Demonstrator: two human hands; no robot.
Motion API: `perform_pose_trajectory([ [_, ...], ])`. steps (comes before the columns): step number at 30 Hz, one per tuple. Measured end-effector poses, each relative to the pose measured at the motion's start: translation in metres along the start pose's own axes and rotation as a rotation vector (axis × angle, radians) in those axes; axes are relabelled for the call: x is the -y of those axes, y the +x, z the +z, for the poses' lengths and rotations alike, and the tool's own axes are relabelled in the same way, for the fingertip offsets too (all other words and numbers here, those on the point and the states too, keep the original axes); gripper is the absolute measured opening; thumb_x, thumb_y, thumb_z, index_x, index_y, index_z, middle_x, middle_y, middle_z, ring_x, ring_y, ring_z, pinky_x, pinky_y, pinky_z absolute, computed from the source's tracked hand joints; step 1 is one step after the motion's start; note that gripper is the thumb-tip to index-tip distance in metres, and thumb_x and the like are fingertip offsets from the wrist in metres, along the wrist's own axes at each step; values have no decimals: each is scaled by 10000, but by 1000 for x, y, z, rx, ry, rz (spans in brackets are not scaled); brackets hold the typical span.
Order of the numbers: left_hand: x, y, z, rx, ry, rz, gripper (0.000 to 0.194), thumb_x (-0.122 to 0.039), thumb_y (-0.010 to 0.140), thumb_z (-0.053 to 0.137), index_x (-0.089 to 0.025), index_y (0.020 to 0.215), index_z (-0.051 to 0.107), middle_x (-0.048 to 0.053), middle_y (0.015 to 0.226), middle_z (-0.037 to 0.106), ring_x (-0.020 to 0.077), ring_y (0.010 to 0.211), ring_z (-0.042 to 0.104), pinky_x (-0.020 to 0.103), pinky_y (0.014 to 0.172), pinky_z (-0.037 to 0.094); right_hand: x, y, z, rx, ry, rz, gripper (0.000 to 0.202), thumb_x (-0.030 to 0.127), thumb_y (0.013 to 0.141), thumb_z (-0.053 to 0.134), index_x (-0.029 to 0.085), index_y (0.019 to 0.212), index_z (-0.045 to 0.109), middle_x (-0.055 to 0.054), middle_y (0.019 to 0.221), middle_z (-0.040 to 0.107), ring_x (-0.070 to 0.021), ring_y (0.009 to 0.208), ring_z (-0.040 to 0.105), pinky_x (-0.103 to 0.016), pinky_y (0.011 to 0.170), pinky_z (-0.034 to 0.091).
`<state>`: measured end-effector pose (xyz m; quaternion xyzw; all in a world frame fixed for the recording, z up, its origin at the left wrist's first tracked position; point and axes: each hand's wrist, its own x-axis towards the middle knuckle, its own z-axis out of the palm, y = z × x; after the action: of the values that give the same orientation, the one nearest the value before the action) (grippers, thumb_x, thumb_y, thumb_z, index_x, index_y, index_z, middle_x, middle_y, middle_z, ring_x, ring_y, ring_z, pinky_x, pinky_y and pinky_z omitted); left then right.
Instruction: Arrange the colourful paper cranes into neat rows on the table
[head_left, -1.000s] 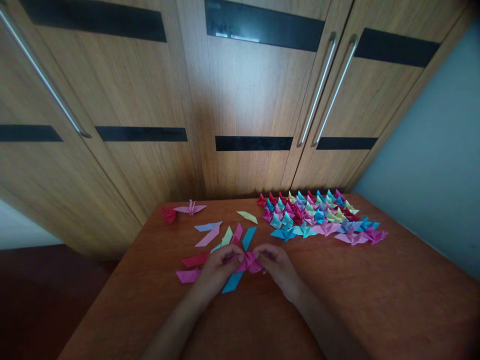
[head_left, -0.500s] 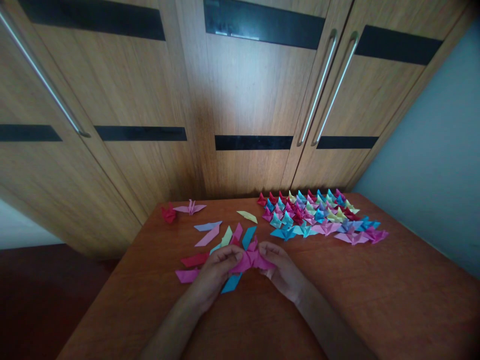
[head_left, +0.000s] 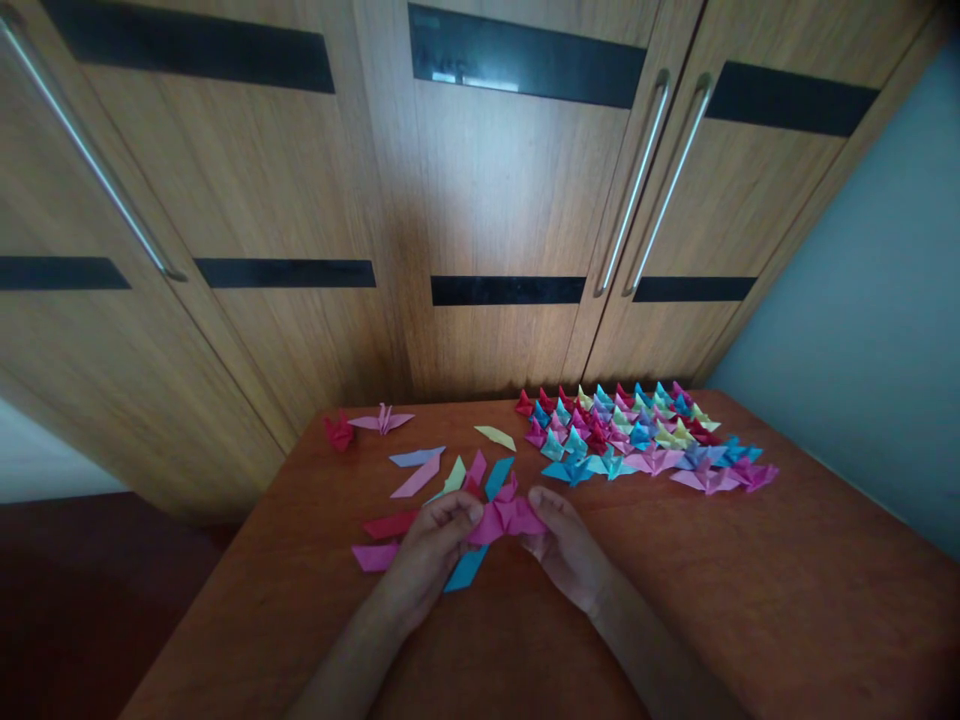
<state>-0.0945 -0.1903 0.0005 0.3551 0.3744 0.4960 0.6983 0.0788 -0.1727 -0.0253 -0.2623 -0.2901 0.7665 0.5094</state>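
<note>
A bright pink origami crane is held between my two hands, just above the table, its wings spread sideways. My left hand pinches its left wing between thumb and fingers. On the other side, my right hand grips the right wing, with the thumb on top. Around and behind my left hand lie folded paper strips with slanted ends: a red strip, a magenta strip, a blue strip and several others, some partly hidden by the hand.
Rows of colourful paper cranes stand at the back right of the wooden table. A light pink crane and a red crane sit at the back left. A wardrobe rises directly behind the table.
My right thumb has shifted slightly outward along the crane's right wing. The whole view has tipped a little, and the strips and other cranes lie where they were.
</note>
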Motion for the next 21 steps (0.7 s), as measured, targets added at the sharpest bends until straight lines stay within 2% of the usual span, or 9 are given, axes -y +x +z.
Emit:
perform_pose_trajectory([
  [3,0,2,0,-48,166,8,267,-374,729,718,-158,666,575,-37,592,533,86,545,465,195,539,370,-1,1,-1,-27,-31,-18,272,355,760,724,169,669,548,52,598,488,-55,515,406,-180,505,342],
  [9,-1,8,-2,-9,423,28,283,-400,687,739,-157,804,653,26,725,675,147,638,566,238,601,420,-2,2,-2,-56,-223,-58,330,462,757,692,172,689,549,46,588,500,-61,503,408,-183,474,311],
  [12,1,11,-3,-41,481,68,271,-393,680,736,-153,772,652,16,691,659,148,625,556,238,587,412,-1,1,0,-58,-352,-89,322,470,765,675,169,713,572,29,606,539,-75,529,453,-188,489,330],
  [16,5,14,-7,-87,509,75,277,-381,651,750,-151,750,634,-19,622,603,122,564,507,211,523,355,0,0,2,-46,-535,-150,249,394,740,709,167,815,641,-1,696,605,-112,626,521,-214,548,382],
  [21,8,14,-9,-115,525,70,284,-380,636,759,-154,695,597,-45,572,542,101,513,452,195,479,298,0,1,1,-61,-543,-149,240,369,720,722,165,833,664,2,695,622,-113,618,531,-225,565,394],
])
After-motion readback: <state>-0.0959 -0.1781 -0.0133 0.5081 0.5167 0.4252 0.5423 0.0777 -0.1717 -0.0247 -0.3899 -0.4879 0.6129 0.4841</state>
